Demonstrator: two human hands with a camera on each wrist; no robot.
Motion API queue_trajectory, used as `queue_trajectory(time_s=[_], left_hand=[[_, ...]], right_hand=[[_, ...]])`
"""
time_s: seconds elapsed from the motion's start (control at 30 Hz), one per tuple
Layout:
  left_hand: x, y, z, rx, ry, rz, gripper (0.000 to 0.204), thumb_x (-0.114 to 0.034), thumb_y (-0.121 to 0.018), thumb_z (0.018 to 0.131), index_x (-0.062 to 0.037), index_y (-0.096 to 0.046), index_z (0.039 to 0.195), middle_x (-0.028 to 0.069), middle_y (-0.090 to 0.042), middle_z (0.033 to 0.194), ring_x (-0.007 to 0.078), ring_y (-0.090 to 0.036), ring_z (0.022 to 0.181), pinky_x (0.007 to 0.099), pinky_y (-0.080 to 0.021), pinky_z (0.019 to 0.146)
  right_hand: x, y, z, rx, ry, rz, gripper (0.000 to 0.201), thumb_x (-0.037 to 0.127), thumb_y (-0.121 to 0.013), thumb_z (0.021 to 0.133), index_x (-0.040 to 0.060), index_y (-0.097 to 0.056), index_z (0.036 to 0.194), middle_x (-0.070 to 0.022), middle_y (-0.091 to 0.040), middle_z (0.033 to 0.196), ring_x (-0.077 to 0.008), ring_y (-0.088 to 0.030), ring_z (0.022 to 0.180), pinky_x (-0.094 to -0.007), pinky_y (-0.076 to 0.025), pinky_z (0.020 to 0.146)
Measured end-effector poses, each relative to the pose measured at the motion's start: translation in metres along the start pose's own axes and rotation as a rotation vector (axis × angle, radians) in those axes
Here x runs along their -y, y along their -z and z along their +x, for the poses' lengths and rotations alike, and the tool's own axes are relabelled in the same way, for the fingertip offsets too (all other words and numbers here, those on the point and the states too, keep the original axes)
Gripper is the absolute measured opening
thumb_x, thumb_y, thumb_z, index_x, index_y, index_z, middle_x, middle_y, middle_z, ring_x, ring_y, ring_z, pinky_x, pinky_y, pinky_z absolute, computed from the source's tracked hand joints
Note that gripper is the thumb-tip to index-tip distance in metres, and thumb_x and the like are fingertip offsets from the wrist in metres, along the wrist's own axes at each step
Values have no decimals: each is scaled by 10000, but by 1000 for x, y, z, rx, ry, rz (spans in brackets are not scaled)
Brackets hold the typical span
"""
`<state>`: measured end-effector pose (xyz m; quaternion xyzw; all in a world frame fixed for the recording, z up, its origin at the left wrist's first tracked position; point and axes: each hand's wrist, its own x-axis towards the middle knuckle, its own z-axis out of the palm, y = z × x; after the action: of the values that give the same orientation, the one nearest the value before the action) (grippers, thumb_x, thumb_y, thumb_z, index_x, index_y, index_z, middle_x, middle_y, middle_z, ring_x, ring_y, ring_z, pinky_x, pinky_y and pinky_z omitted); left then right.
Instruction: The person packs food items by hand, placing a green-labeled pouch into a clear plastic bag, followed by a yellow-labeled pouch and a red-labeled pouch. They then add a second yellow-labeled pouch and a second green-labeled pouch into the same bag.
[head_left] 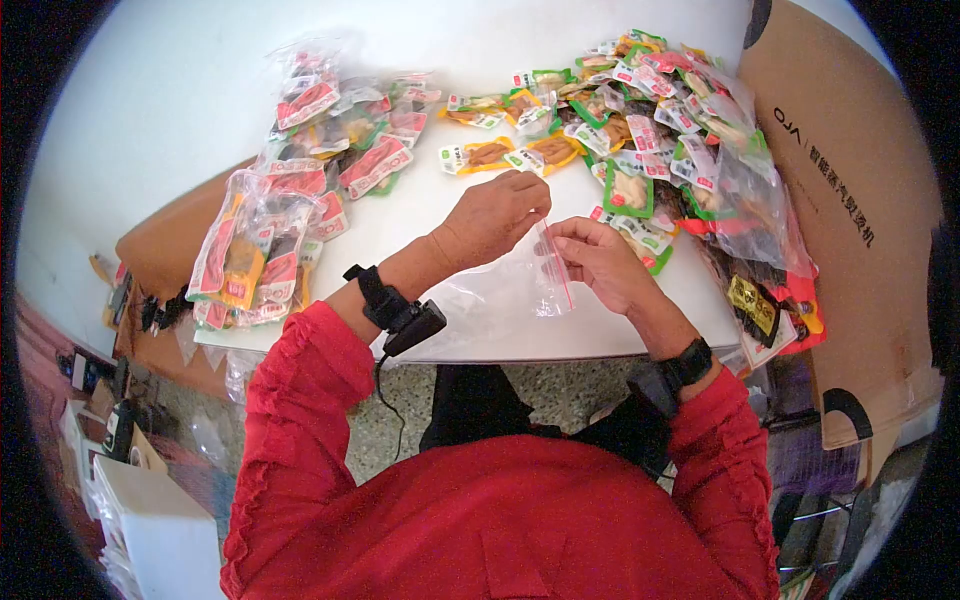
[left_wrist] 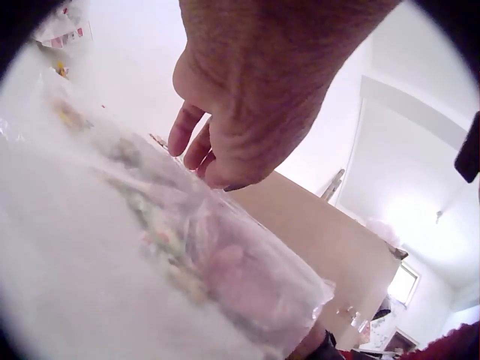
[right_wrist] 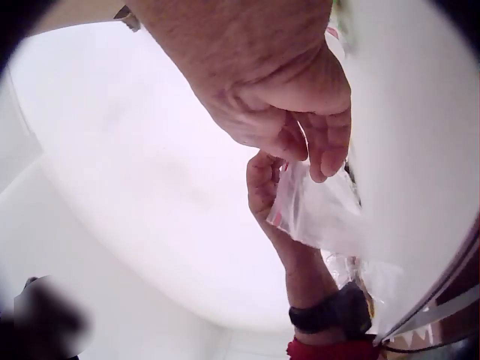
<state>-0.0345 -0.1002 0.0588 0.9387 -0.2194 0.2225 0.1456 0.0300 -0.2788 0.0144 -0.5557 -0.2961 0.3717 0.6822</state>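
Note:
Between my two hands hangs a clear zip-lock bag (head_left: 552,290) with a red strip along its mouth. My left hand (head_left: 492,218) pinches the top end of that strip, fingers curled. On the other side, my right hand (head_left: 603,262) holds the bag's edge between thumb and fingers. Seen from the right wrist, the bag (right_wrist: 319,214) drops below the right fingertips (right_wrist: 328,165), with the left hand (right_wrist: 262,180) behind it. The film of the bag (left_wrist: 247,277) spreads large across the left wrist view, below the left hand (left_wrist: 247,97).
Packaged snacks (head_left: 650,120) lie heaped on the right of the white table (head_left: 400,225). Several yellow-edged snack packs (head_left: 487,155) lie at the back middle. Filled clear bags (head_left: 265,250) stand at the left. A large cardboard box (head_left: 850,180) borders the right side.

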Motion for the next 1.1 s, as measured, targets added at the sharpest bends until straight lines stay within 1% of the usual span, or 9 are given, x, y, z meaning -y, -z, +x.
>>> queue_trajectory(time_s=[0.1, 0.27, 0.4, 0.7, 0.77, 0.87, 1.0, 1.07, 1.1], left_hand=[[-2, -5, -1, -33, 26, 22, 50, -99, -527, 781, -84, -484, 802, 64, -512, 882, 253, -517, 900, 358, -451, 719], [-5, -11, -4, -81, 116, -67, 94, -61, -496, 788, -58, -444, 866, 108, -492, 938, 301, -523, 859, 376, -452, 702], [-5, -17, -4, -153, 58, -138, 123, -74, -502, 780, -72, -422, 873, 108, -460, 883, 342, -524, 753, 419, -437, 627], [-7, -19, -6, -321, 47, -373, 144, -3, -517, 756, -54, -478, 884, 121, -491, 883, 296, -525, 783, 364, -438, 684], [-2, -13, -10, -53, 136, -478, 166, 20, -514, 770, -40, -523, 925, 107, -502, 948, 232, -528, 813, 296, -442, 710], [4, -10, -10, 55, 13, -279, 142, 6, -529, 770, -34, -530, 906, 100, -516, 912, 218, -527, 779, 293, -444, 678], [1, -9, -8, 37, -52, -208, 136, -15, -545, 771, -38, -529, 904, 89, -525, 838, 209, -526, 746, 296, -442, 649], [-11, -5, -7, 47, 112, -421, 132, -41, -562, 770, -38, -520, 894, 84, -519, 821, 216, -529, 768, 301, -446, 644], [-10, -4, -7, 48, 112, -421, 132, -41, -562, 770, -38, -520, 894, 84, -519, 821, 216, -529, 768, 301, -446, 644]], right_hand=[[-2, -4, 3, 1, -12, 198, 235, 191, -528, 849, 42, -530, 1030, -40, -563, 922, -129, -560, 730, -270, -486, 645], [-7, -3, 10, -23, -94, 259, 184, 193, -540, 839, 59, -542, 965, -25, -572, 844, -125, -559, 692, -265, -483, 615], [-4, 0, 12, 59, -155, 433, 128, 189, -559, 830, 72, -550, 882, -14, -579, 791, -114, -561, 669, -256, -483, 597], [-6, -2, 14, 23, -114, 340, 107, 167, -573, 825, 69, -554, 864, 1, -569, 750, -96, -546, 636, -243, -474, 597], [0, -6, 8, -2, -130, 322, 112, 176, -576, 824, 72, -552, 856, 5, -564, 740, -93, -543, 631, -242, -469, 588], [-4, -4, 6, -6, -134, 310, 126, 199, -585, 822, 80, -548, 834, 12, -554, 729, -87, -532, 621, -243, -457, 568], [-13, 2, 8, 37, -102, 334, 151, 237, -593, 819, 96, -543, 799, 25, -536, 710, -78, -507, 596, -238, -437, 539], [-12, 1, 6, 21, -92, 313, 153, 242, -593, 819, 99, -544, 798, 28, -530, 702, -77, -500, 589, -232, -433, 537], [-11, 0, 6, 7, -83, 289, 155, 247, -594, 819, 101, -545, 796, 31, -524, 695, -75, -493, 582, -227, -429, 535]])
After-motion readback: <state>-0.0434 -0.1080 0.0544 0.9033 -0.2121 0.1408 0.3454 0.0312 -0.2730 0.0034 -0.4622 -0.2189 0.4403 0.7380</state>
